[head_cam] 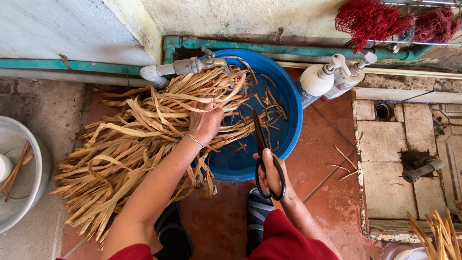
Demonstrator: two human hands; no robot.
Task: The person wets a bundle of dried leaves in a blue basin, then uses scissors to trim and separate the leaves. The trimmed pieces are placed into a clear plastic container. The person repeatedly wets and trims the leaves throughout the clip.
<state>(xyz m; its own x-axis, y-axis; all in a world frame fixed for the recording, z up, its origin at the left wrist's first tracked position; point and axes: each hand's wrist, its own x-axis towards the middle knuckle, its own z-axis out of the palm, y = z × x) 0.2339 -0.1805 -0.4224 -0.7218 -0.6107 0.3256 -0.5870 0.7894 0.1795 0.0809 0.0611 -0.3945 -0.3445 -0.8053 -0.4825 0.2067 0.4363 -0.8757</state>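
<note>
Nearest to me, my right hand [272, 174] had its grip closed through the handles of the black scissors [266, 159], whose blades stood almost shut and pointed toward the blue basin [293, 120]. A little farther, my left hand [205, 123] kept a tight grip on the bundle of dried leaves [130, 144], which lay over the near left rim of the basin and spread out over the wet floor [332, 159]. In my judgement the trimming was only partly done: some cut pieces [269, 108] floated in the water, while most strips remained long. Beyond was the tap [192, 65].
</note>
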